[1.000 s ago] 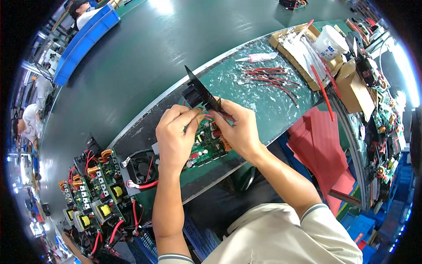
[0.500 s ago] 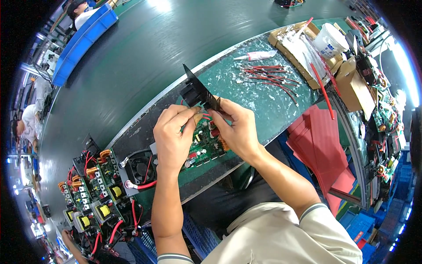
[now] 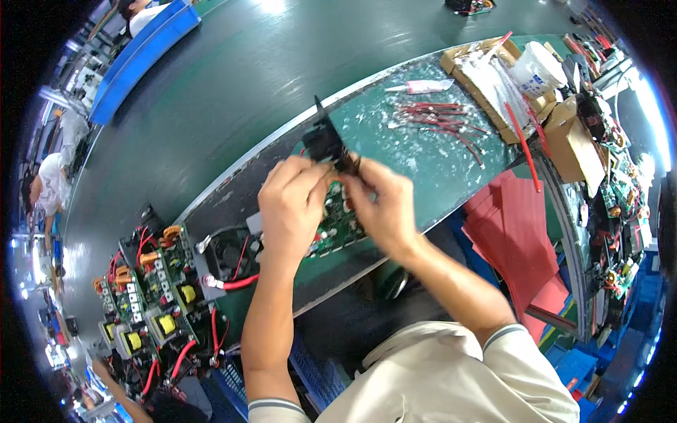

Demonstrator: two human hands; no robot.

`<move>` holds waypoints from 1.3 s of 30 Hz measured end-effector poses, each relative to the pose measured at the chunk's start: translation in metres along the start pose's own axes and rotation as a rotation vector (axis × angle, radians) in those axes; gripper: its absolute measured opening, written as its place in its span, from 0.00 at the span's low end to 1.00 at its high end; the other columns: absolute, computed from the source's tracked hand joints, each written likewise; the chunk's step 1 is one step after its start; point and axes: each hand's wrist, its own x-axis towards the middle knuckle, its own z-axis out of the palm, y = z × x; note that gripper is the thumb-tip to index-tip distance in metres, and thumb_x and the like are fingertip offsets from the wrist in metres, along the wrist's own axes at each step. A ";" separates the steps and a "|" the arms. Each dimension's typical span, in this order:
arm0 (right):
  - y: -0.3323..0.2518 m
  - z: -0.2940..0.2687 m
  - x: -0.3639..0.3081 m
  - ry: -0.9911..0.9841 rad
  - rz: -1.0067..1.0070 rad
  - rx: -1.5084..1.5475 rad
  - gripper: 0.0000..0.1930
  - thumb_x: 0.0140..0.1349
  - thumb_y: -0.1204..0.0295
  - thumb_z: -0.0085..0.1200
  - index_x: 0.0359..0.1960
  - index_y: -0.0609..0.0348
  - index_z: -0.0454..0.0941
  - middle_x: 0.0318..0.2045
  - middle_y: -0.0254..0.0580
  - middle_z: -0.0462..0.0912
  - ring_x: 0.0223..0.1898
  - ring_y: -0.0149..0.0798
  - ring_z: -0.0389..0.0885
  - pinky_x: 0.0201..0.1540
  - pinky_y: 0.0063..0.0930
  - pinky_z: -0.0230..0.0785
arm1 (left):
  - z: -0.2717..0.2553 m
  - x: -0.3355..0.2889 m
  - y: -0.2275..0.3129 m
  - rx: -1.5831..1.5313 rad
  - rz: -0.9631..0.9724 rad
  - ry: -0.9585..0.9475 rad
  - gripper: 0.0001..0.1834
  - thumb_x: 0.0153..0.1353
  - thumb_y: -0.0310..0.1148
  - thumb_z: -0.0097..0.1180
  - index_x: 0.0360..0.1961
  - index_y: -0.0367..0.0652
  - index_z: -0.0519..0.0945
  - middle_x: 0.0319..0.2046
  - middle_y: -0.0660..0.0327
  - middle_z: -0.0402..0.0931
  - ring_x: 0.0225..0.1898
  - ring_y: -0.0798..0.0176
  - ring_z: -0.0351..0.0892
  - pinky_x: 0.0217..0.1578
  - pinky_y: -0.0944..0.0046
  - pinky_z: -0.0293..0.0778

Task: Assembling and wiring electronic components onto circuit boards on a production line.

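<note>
A long, bright white tube lamp point(image 3: 652, 121) lit the workshop's right side.
A green-topped desk point(image 3: 441, 180) with pale scuffs stood beside a broad, smooth, dark-green surface point(image 3: 233, 99).

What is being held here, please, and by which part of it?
The right hand grips the black panel by its lower end; whether the left hand holds anything is unclear.

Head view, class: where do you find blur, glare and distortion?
Head view: the left hand, right hand and black part look motion-blurred; head view: white glare marks the green table at the top edge, and a lamp glows overexposed at right; head view: edges curve toward dark corners.
</note>
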 end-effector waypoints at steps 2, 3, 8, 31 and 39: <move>0.000 -0.004 0.015 -0.037 -0.013 0.011 0.07 0.63 0.77 0.58 0.40 0.66 0.81 0.21 0.41 0.78 0.25 0.23 0.73 0.30 0.23 0.70 | -0.007 0.001 -0.001 0.017 -0.032 -0.050 0.09 0.54 0.24 0.66 0.37 0.34 0.85 0.33 0.53 0.81 0.35 0.52 0.82 0.38 0.60 0.75; 0.007 -0.013 0.023 -0.065 0.040 -0.077 0.09 0.62 0.76 0.61 0.42 0.67 0.81 0.24 0.41 0.80 0.27 0.25 0.77 0.33 0.25 0.73 | -0.011 0.001 -0.001 0.032 -0.006 -0.092 0.15 0.55 0.27 0.66 0.45 0.36 0.84 0.39 0.52 0.82 0.40 0.52 0.83 0.41 0.60 0.76; 0.033 -0.055 0.012 -0.287 0.122 -0.174 0.25 0.55 0.65 0.69 0.52 0.63 0.78 0.47 0.52 0.84 0.47 0.41 0.83 0.47 0.34 0.74 | -0.050 -0.039 0.020 0.220 -0.134 -0.303 0.41 0.47 0.47 0.72 0.62 0.44 0.73 0.58 0.52 0.73 0.59 0.45 0.71 0.59 0.49 0.67; 0.022 -0.031 -0.021 -0.492 -0.184 -0.442 0.48 0.45 0.53 0.71 0.69 0.53 0.65 0.65 0.44 0.72 0.64 0.46 0.72 0.64 0.41 0.57 | -0.026 -0.072 0.012 0.467 -0.108 -0.218 0.50 0.39 0.46 0.74 0.67 0.44 0.69 0.67 0.58 0.66 0.65 0.48 0.65 0.62 0.46 0.59; 0.018 -0.041 -0.017 -0.381 -0.198 -0.446 0.42 0.43 0.60 0.75 0.63 0.56 0.71 0.61 0.49 0.76 0.62 0.47 0.75 0.59 0.38 0.64 | -0.019 -0.060 0.018 0.464 -0.086 -0.211 0.48 0.39 0.45 0.72 0.66 0.45 0.70 0.66 0.58 0.67 0.64 0.49 0.66 0.61 0.47 0.61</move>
